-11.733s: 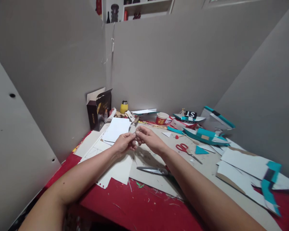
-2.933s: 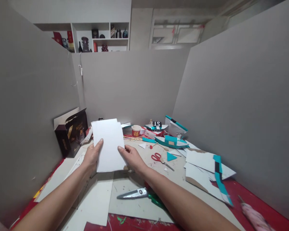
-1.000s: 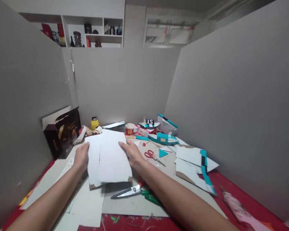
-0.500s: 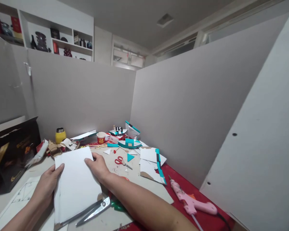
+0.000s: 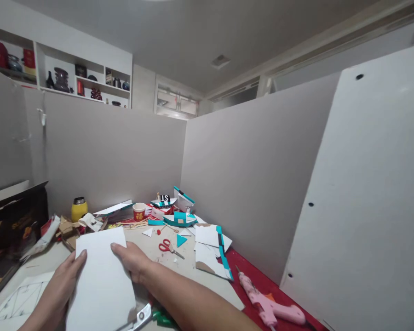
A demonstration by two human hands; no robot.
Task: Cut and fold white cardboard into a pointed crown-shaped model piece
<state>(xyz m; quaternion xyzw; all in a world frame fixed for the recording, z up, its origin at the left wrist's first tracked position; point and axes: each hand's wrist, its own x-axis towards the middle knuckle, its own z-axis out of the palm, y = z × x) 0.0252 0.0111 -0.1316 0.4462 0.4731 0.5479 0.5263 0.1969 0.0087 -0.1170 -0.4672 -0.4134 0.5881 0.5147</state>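
Observation:
A white rectangular sheet of board [image 5: 101, 280] is held up between both hands, tilted toward me. My left hand [image 5: 64, 280] grips its left edge, thumb on the front face. On the right edge, my right hand [image 5: 131, 259] pinches it with the thumb on top; its other fingers are behind the board. Large scissors [image 5: 143, 315] lie under the board's lower right corner, partly hidden by it and by my right forearm. Beyond my right hand, small red-handled scissors [image 5: 170, 248] rest on the table near a teal triangle [image 5: 181, 240].
A pink glue gun [image 5: 269, 303] lies on red cloth at the right. White-and-teal board pieces [image 5: 210, 250], a small teal boat [image 5: 180, 219], a paper cup [image 5: 139, 212] and a yellow jar [image 5: 79, 209] stand farther back. A black box [image 5: 17, 239] is at the left, a drawn sheet [image 5: 19, 299] below it.
The view has tilted upward, so the table sits lower in the picture. Both hands keep hold of the board, and more of the large scissors is now out of sight.

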